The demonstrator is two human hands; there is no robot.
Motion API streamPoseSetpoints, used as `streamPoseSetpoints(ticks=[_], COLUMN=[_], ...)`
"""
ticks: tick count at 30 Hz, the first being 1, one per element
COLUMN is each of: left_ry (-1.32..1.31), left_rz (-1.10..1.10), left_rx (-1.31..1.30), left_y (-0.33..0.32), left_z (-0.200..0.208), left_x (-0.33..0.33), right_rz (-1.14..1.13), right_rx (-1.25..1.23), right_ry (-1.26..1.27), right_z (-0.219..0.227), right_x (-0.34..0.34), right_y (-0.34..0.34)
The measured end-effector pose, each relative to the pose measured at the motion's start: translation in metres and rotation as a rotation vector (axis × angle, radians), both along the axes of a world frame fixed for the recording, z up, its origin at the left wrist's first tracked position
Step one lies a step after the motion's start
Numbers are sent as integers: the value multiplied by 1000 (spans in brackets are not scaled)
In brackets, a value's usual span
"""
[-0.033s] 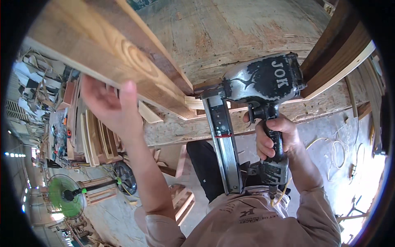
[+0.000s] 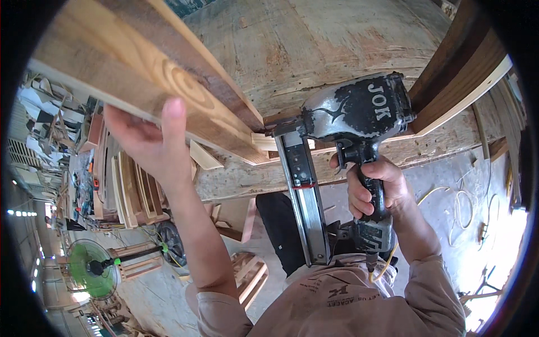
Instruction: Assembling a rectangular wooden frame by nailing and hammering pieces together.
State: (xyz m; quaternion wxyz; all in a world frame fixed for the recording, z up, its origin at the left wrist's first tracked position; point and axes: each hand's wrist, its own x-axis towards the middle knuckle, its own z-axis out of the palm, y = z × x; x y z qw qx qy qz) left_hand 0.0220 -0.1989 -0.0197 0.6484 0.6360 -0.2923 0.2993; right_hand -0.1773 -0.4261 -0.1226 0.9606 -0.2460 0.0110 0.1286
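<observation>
My right hand (image 2: 387,185) is wrapped round the handle of a worn black and silver pneumatic nail gun (image 2: 348,109). The gun's nose sits against a corner of a wooden frame, beside a small pale wood strip (image 2: 264,141); the exact contact point is hidden. Its long magazine (image 2: 307,202) hangs toward my body. On the left, my left hand (image 2: 149,143) grips the lower edge of a thick wooden board (image 2: 140,67), thumb on its near face and the other fingers partly hidden behind it.
The frame rests on a scuffed wooden workbench (image 2: 331,42). Another frame member (image 2: 457,84) rises at the right. A yellow air hose (image 2: 457,208) loops on the floor. Stacked boards (image 2: 132,191) and a green fan (image 2: 92,269) stand at the left.
My left hand has shifted slightly left and up along the board, its fingers now further behind the edge. The nail gun has hardly moved.
</observation>
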Motion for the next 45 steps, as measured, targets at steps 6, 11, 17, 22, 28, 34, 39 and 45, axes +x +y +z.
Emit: streamPoseSetpoints(ticks=[6, 11, 17, 22, 28, 34, 39, 45], left_ry=[5, -30, -25, -13, 353, 289, 314, 264], left_rz=[83, 71, 31, 22, -506, -584, -605, -664], left_rx=[14, -7, -3, 30, -165, -182, -268, -178], left_y=[-21, -20, -17, -22, 28, -19, -86, -164], left_z=[1, -3, 3, 5, 3, 26, 27, 27], left_x=[11, 16, 14, 11, 60, 27, -36, -52], right_rz=[60, 47, 43, 60, -41, -178, -353, -394], right_rx=[-22, -24, 87, 13, -158, -432, -452, -767], right_ry=[66, 64, -51, 73, 94, 56, 69, 126], right_z=[-3, -4, -4, -8, -4, -13, -4, 10], right_x=[10, 6, 6, 4, -42, -132, -176, -177], right_y=[-4, -8, 6, 8, -13, -54, -56, -44])
